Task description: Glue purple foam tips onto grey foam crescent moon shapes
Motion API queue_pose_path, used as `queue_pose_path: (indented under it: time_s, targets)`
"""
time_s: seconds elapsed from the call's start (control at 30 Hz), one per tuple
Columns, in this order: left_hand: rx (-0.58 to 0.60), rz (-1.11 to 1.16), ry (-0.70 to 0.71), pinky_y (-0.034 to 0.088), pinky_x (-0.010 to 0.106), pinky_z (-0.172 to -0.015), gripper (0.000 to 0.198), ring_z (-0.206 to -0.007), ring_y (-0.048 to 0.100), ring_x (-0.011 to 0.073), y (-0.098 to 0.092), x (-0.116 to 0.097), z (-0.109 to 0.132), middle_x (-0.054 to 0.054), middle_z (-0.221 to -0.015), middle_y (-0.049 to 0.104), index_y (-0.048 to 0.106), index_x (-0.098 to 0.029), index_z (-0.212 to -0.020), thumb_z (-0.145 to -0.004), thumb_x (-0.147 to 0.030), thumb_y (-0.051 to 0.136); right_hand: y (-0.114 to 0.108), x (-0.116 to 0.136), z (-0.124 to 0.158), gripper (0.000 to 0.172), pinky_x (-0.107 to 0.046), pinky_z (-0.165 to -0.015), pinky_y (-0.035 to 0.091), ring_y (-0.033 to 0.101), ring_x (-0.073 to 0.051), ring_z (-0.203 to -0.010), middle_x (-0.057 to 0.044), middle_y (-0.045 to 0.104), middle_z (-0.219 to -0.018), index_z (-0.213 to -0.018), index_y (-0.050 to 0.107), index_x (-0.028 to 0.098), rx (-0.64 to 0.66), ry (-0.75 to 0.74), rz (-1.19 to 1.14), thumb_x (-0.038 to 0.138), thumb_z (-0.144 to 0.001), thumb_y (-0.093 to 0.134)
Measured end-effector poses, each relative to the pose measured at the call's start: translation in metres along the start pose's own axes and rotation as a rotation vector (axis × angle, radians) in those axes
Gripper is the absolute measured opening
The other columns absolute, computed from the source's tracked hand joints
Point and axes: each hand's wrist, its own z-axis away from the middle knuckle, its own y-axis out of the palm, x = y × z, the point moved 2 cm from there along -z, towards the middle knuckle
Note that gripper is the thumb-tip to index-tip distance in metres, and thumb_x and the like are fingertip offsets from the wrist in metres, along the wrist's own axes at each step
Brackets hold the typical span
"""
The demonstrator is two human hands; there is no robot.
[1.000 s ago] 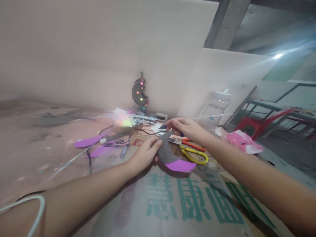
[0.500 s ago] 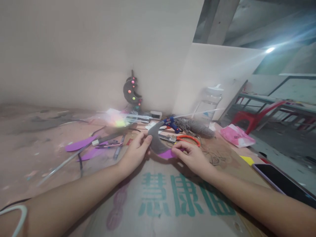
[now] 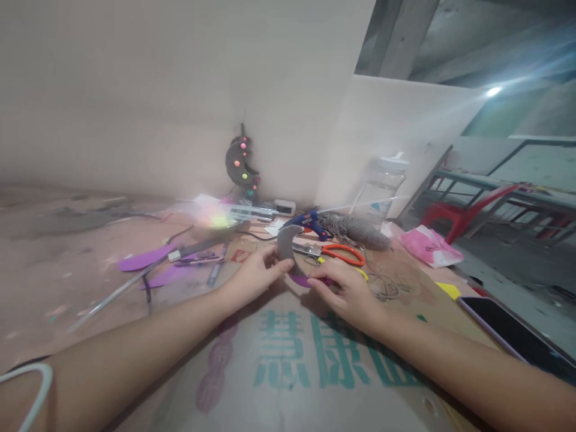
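A grey crescent-shaped piece (image 3: 288, 246) with a purple strip (image 3: 297, 280) along its lower edge is held up between my two hands. My left hand (image 3: 265, 269) pinches its left side, thumb on the grey face. At the lower right, my right hand (image 3: 339, 285) grips the purple part with thumb and fingers. Just behind the piece lie a blue glue gun (image 3: 315, 225) and orange-handled pliers (image 3: 346, 254). The cardboard sheet (image 3: 288, 414) with green printed characters spreads beneath my hands.
Against the wall leans a dark crescent ornament (image 3: 234, 162) with coloured dots. Purple cut pieces (image 3: 146, 258) lie left. Grey yarn (image 3: 355, 230), a clear bottle (image 3: 382, 186), a pink bag (image 3: 432, 246) and a phone (image 3: 508, 327) are rightward. A red chair (image 3: 459, 216) stands beyond the table.
The crescent piece has turned between my hands, so its grey face looks narrower and less purple shows. My left hand has shifted slightly right; both hands keep hold.
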Motion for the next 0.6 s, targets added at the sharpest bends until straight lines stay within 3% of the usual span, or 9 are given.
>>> queue_pose_path:
  time_s: [0.13,0.3,0.37,0.5,0.6]
  targets:
    - [-0.054,0.008,-0.024,0.03,0.019,-0.042,0.027,-0.044,0.04,0.0073,0.0,-0.003,0.003,-0.006,-0.053,0.047,0.054,-0.017,-0.076,-0.081,-0.043,0.058,-0.003,-0.009,-0.002,0.019,-0.029,-0.069,0.041,0.054,-0.016,-0.072,-0.003,0.06,-0.074,-0.076,0.058,0.019,-0.01,0.072,-0.048,0.029,-0.091,0.053]
    - [-0.117,0.201,-0.071,0.037,0.019,-0.04,0.03,-0.039,0.041,0.0085,-0.001,0.002,0.002,-0.01,-0.049,0.041,0.042,-0.021,-0.079,-0.084,-0.05,0.05,-0.018,-0.02,-0.009,0.033,-0.027,-0.064,0.039,0.051,-0.014,-0.065,0.0,0.054,-0.065,-0.063,0.047,0.019,-0.028,0.245,-0.089,0.036,-0.092,0.05]
    - [-0.17,0.238,-0.072,0.038,0.02,-0.038,0.029,-0.038,0.042,0.0093,-0.003,0.005,0.001,-0.011,-0.049,0.04,0.041,-0.023,-0.083,-0.085,-0.05,0.049,-0.032,-0.015,-0.011,0.034,-0.027,-0.063,0.04,0.052,-0.015,-0.066,0.0,0.054,-0.067,-0.065,0.048,0.019,-0.073,0.245,-0.099,0.037,-0.093,0.047]
    - [-0.225,0.193,-0.004,0.038,0.019,-0.039,0.026,-0.04,0.045,0.0097,-0.005,0.006,0.0,-0.01,-0.049,0.044,0.044,-0.022,-0.088,-0.086,-0.047,0.049,-0.054,-0.001,-0.015,0.03,-0.029,-0.07,0.044,0.055,-0.017,-0.071,-0.004,0.058,-0.072,-0.072,0.054,0.02,-0.057,0.07,-0.013,0.035,-0.094,0.041]
    - [-0.22,0.201,0.015,0.038,0.019,-0.041,0.025,-0.042,0.045,0.0088,-0.004,0.006,0.0,-0.009,-0.051,0.046,0.044,-0.021,-0.086,-0.086,-0.046,0.049,-0.056,-0.019,-0.023,0.022,-0.032,-0.077,0.046,0.059,-0.018,-0.079,-0.006,0.064,-0.083,-0.086,0.059,0.019,-0.11,0.18,0.107,0.032,-0.093,0.042]
